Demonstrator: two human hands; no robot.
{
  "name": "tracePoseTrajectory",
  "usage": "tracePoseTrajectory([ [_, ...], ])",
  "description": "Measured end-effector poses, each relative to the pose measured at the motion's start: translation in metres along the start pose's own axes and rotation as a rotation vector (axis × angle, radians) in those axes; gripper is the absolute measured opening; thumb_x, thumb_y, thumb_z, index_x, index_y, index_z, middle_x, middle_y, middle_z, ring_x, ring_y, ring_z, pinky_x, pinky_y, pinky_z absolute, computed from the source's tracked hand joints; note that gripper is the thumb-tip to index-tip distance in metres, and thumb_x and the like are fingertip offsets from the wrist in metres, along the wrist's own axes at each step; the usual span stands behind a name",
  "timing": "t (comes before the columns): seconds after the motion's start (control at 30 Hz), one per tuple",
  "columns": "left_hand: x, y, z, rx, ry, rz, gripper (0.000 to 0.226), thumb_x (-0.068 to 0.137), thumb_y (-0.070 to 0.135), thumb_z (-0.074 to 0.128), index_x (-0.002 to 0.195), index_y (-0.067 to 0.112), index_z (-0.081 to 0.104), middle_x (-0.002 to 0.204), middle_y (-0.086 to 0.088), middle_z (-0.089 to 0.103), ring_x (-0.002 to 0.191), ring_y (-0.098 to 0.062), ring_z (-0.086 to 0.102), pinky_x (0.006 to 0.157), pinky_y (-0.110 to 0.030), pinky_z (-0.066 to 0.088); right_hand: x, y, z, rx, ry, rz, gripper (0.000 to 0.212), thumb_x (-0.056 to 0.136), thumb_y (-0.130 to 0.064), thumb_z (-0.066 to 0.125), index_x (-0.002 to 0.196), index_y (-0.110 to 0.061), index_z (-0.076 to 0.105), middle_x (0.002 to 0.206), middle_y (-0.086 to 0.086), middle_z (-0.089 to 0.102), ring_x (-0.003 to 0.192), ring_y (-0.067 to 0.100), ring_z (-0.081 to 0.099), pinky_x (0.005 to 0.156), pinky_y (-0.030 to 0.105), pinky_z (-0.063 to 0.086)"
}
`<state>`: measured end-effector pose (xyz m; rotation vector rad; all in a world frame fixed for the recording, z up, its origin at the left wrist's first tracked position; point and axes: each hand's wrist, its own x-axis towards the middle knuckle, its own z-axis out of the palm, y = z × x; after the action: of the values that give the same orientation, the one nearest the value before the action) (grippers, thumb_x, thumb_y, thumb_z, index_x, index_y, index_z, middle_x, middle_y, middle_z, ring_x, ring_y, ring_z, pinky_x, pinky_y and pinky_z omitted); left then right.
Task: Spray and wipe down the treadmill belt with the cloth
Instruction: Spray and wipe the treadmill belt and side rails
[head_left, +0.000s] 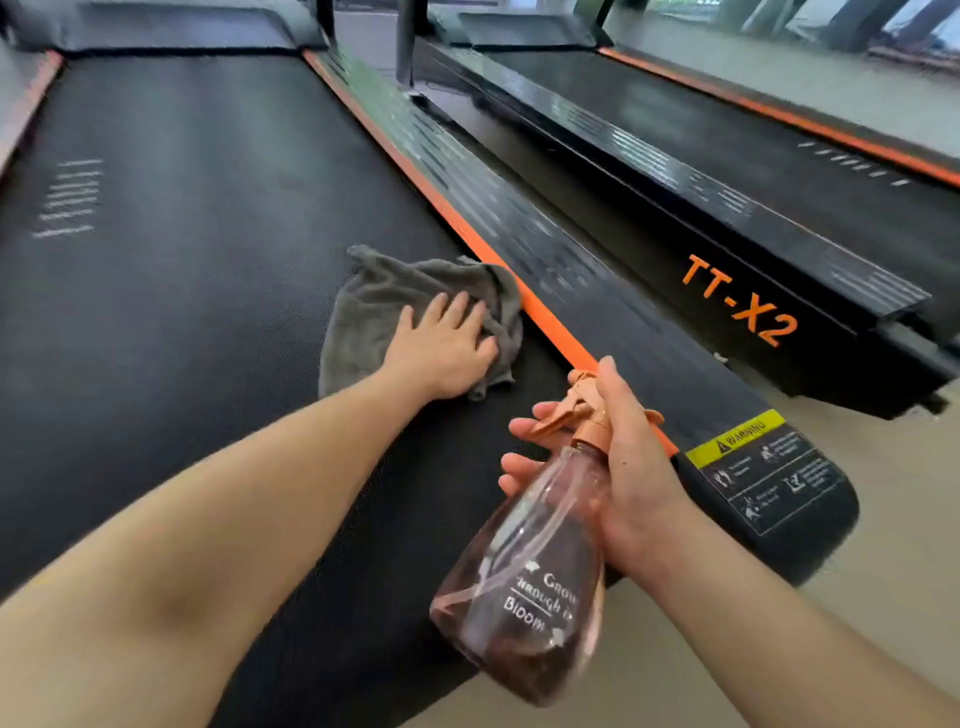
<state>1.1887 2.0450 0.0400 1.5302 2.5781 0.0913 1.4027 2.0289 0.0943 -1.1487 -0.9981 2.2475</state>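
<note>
My left hand (441, 351) lies flat, fingers spread, pressing the crumpled grey cloth (374, 306) onto the black textured treadmill belt (182, 234). My right hand (636, 467) grips the translucent pink spray bottle (524, 571) by its neck. Wiping looks barely begun, with most of the belt left.

We read "TT-X2" in orange on the neighbouring treadmill's side (737, 299), "WARNING" on the yellow-topped label (763, 467) at the near side rail's (571, 280) end, and white "Grow" and "Bloom", with a partly legible "through", on the spray bottle (524, 571).
</note>
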Motion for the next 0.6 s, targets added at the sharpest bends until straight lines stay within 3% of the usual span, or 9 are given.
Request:
tracePoseTrajectory([
  [0.1,-0.046,0.044,0.007,0.158,-0.043,0.301,0.061,0.102,0.045,0.023,0.158,0.024,0.009,0.167,0.0,0.002,0.153,-0.022,0.0,0.12,-0.055,0.008,-0.003,-0.006,0.0,0.013,-0.019,-0.033,0.061,0.09,-0.068,0.048,0.102,-0.01,0.064,0.083,0.012,0.069,0.052,0.03,0.064,0.063,0.042,0.057],
  [0.2,-0.096,0.048,0.005,0.192,-0.125,0.534,0.07,0.09,0.047,0.009,0.157,0.026,0.02,0.166,0.002,0.004,0.153,-0.021,-0.006,0.121,-0.054,0.004,-0.011,-0.014,-0.003,0.083,-0.036,-0.018,0.064,0.091,-0.067,0.048,0.069,-0.013,0.073,0.07,0.01,0.065,0.048,0.026,0.059,0.061,0.04,0.054],
  [0.3,-0.14,0.037,0.008,0.156,-0.151,0.661,0.083,0.079,0.056,0.003,0.156,0.031,0.02,0.166,0.009,0.008,0.153,-0.017,-0.007,0.122,-0.049,-0.004,-0.014,-0.016,-0.01,0.104,-0.012,-0.024,0.061,0.092,-0.066,0.048,0.079,-0.009,0.063,0.069,0.013,0.067,0.05,0.027,0.06,0.062,0.04,0.053],
  [0.4,-0.172,0.021,0.007,0.105,-0.182,0.458,0.071,0.087,0.063,0.001,0.155,0.044,0.0,0.165,0.016,-0.005,0.151,-0.01,-0.011,0.123,-0.043,-0.006,-0.021,-0.012,-0.011,0.096,0.023,-0.018,0.052,0.096,-0.063,0.045,0.083,-0.013,0.057,0.062,0.01,0.067,0.05,0.026,0.062,0.053,0.037,0.056],
  [0.5,-0.191,-0.014,0.006,-0.019,-0.071,0.062,0.055,0.102,0.058,0.015,0.154,0.048,0.002,0.164,0.02,-0.004,0.151,-0.006,-0.007,0.123,-0.04,0.002,-0.021,-0.001,-0.006,0.062,-0.003,0.018,0.048,0.097,-0.061,0.044,0.087,-0.015,0.055,0.06,0.01,0.066,0.047,0.025,0.061,0.054,0.038,0.057],
  [0.6,-0.228,-0.087,0.003,-0.02,-0.002,-0.375,0.057,0.103,0.053,0.021,0.156,0.042,0.004,0.165,0.015,-0.003,0.152,-0.011,-0.002,0.122,-0.041,0.006,-0.026,0.019,0.01,-0.029,-0.078,0.142,0.058,0.096,-0.062,0.044,0.076,-0.009,0.056,0.06,0.011,0.06,0.044,0.024,0.058,0.064,0.039,0.053],
])
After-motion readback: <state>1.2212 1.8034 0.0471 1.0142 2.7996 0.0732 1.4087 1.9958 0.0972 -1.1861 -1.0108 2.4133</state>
